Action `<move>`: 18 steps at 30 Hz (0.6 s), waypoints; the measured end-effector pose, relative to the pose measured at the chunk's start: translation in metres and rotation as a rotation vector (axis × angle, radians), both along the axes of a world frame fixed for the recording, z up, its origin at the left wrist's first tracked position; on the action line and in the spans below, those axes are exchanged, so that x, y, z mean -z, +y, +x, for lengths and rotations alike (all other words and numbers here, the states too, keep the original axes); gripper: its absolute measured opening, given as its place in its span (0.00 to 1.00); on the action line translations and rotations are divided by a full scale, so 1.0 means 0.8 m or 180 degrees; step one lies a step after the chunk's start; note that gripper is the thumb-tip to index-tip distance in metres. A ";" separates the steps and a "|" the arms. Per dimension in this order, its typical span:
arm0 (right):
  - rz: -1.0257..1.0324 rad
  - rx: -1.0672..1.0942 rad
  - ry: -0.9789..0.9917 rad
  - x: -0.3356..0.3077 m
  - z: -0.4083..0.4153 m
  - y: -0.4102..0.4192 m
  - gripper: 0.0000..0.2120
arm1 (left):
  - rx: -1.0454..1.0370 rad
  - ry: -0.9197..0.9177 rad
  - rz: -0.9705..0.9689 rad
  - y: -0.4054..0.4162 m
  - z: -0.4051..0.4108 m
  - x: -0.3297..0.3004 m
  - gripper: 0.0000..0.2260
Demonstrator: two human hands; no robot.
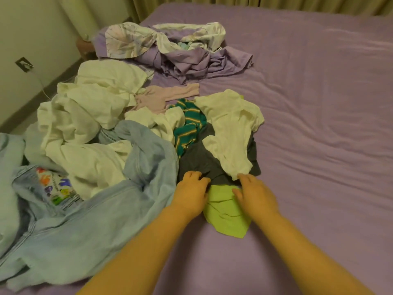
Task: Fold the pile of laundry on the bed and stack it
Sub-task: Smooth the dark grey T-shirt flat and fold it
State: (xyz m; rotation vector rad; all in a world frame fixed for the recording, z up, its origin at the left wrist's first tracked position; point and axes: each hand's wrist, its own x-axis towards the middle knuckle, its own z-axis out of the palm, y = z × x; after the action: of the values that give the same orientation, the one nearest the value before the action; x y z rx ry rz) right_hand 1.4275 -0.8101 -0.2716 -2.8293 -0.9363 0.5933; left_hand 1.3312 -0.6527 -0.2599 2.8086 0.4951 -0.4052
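Near the bed's [319, 103] front edge, both hands — left hand [192, 191], right hand [255, 193] — curled onto the dark grey garment [200, 160], apparently picking the first piece; next, lift it clear.

We see two bare forearms entering from the near edge, ending in the left hand [191, 190] and the right hand [254, 193]. No sleeves, watch, rings or bands visible on them. Fingernails too blurred for us to judge.
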 end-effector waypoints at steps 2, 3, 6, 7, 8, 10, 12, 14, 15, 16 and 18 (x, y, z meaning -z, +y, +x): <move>-0.0167 0.0105 0.0084 0.012 -0.004 0.011 0.25 | 0.0196 0.0096 0.0031 0.004 -0.001 0.009 0.20; -0.0244 0.0171 0.0106 0.017 -0.008 0.013 0.28 | 0.0252 0.0158 0.0038 0.003 -0.003 0.012 0.20; -0.0532 0.0280 -0.0156 0.024 -0.027 0.008 0.26 | 0.0324 0.0256 0.0087 -0.002 -0.011 0.020 0.19; -0.0521 0.0267 -0.0258 0.021 -0.033 0.003 0.20 | 0.0336 0.0246 0.0112 -0.004 -0.014 0.020 0.19; -0.0425 0.0268 -0.0338 0.015 -0.038 -0.004 0.15 | 0.0359 0.0210 0.0141 -0.006 -0.017 0.018 0.19; -0.0032 0.0336 -0.0443 -0.012 -0.042 -0.017 0.10 | 0.0441 0.0079 0.0178 -0.011 -0.018 0.011 0.21; 0.0434 0.0436 -0.0464 -0.049 -0.038 -0.026 0.09 | 0.0510 -0.0064 0.0131 -0.017 -0.010 -0.004 0.23; 0.0629 0.0365 -0.0365 -0.085 -0.032 -0.031 0.11 | 0.0510 -0.0119 0.0074 -0.026 0.000 -0.021 0.24; 0.0567 0.0240 -0.0296 -0.100 -0.030 -0.033 0.11 | 0.0468 -0.0080 0.0084 -0.028 0.004 -0.027 0.24; 0.0434 0.0115 -0.0239 -0.111 -0.029 -0.034 0.12 | 0.0382 0.0011 0.0120 -0.028 0.006 -0.031 0.25; 0.0240 0.0050 -0.0115 -0.124 -0.027 -0.039 0.13 | 0.0183 0.0225 0.0223 -0.020 0.007 -0.033 0.24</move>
State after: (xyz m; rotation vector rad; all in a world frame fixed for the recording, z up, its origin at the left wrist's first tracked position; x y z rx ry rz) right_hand 1.4062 -0.8409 -0.1724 -2.7868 -0.9214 0.4958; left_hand 1.3368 -0.6690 -0.2335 2.8900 0.4526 -0.5099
